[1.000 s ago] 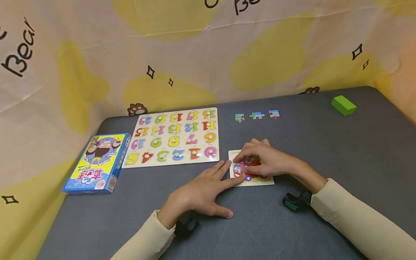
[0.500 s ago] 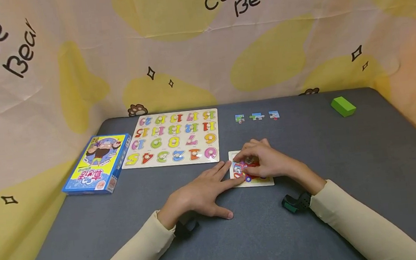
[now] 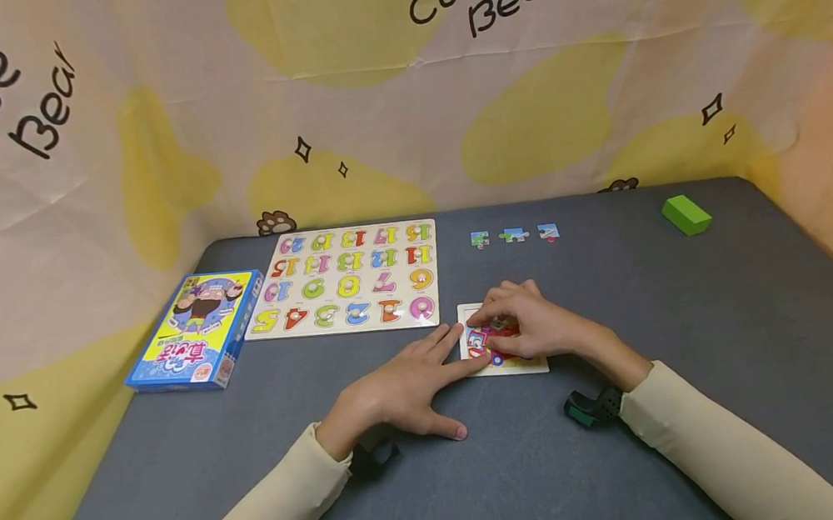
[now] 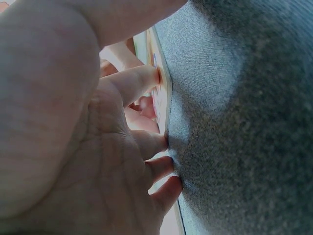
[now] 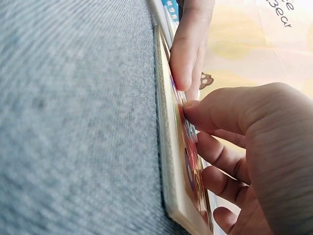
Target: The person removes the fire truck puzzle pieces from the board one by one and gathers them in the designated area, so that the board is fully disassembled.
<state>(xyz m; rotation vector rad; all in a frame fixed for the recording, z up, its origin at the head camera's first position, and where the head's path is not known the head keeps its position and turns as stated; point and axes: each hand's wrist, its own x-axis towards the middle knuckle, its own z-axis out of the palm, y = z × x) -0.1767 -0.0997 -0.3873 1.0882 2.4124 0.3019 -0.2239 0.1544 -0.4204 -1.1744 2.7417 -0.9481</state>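
Note:
A small framed jigsaw puzzle (image 3: 539, 364) with a red vehicle picture and a pale border lies on the dark table. My left hand (image 3: 409, 384) lies spread at its left side, with the index fingertip on the picture's lower left and other fingertips along the border. My right hand (image 3: 535, 320) reaches over the puzzle from the right, thumb and bent fingers set around a puzzle piece (image 3: 502, 329) on the picture, partly covering it. In the right wrist view, the thumb (image 5: 215, 110) and curled fingers touch the puzzle's face, and its thick edge (image 5: 171, 161) rests on the cloth.
Three loose jigsaw pieces (image 3: 515, 235) lie in a row beyond the puzzle. A number board (image 3: 343, 281) sits at back left beside a blue and yellow box (image 3: 193, 332). A green block (image 3: 687, 215) stands at back right. A patterned cloth (image 3: 370, 89) hangs behind the table.
The head view tilts up very slightly, so everything sits a little lower. Both hands keep nearly the same place on the puzzle.

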